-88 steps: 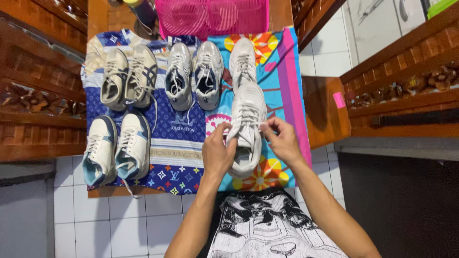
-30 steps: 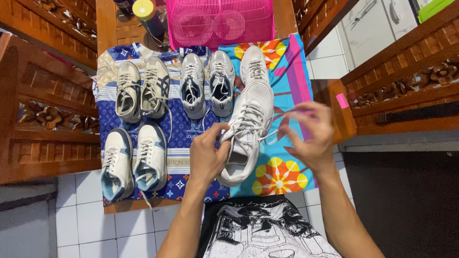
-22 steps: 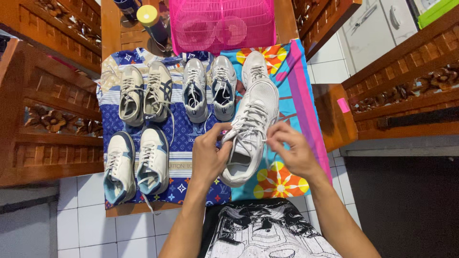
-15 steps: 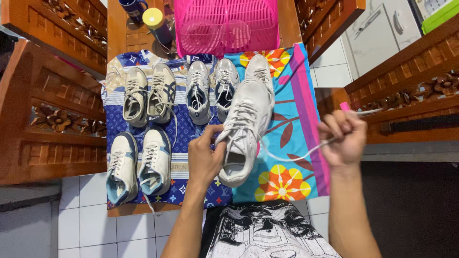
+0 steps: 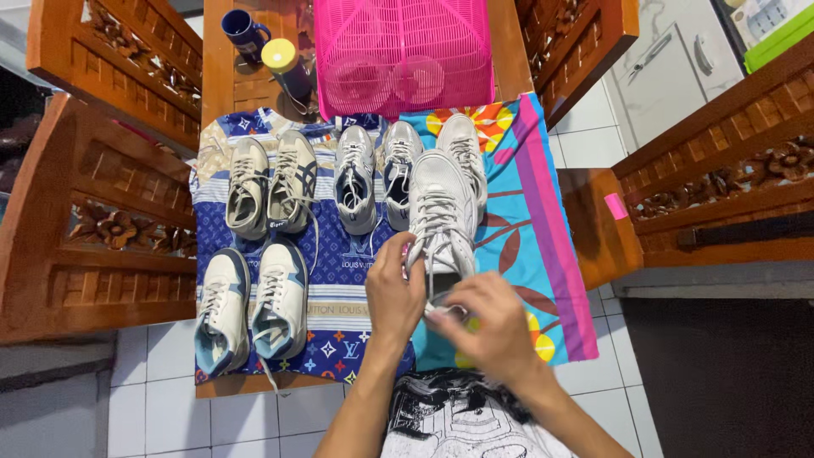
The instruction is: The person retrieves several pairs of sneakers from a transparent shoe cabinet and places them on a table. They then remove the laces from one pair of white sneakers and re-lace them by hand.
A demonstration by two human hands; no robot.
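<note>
A white lace-up sneaker (image 5: 441, 212) lies toe-away on a bright patterned cloth (image 5: 526, 229). My left hand (image 5: 395, 293) grips its left side near the opening. My right hand (image 5: 487, 326) is closed over the heel end, pinching a white lace there, and it hides the heel. The matching white sneaker (image 5: 465, 148) lies just beyond, partly under the held one.
A grey pair (image 5: 373, 174), a beige pair (image 5: 270, 182) and a white-and-blue pair (image 5: 250, 305) sit on the cloth to the left. A pink plastic cage (image 5: 403, 47), a blue mug (image 5: 242, 32) and a yellow-lidded bottle (image 5: 287, 68) stand at the far end. Carved wooden chairs (image 5: 110, 229) flank the table.
My right hand had pulled a lace out to the right, then came back in and now sits over the shoe's heel. My left hand kept its grip on the shoe.
</note>
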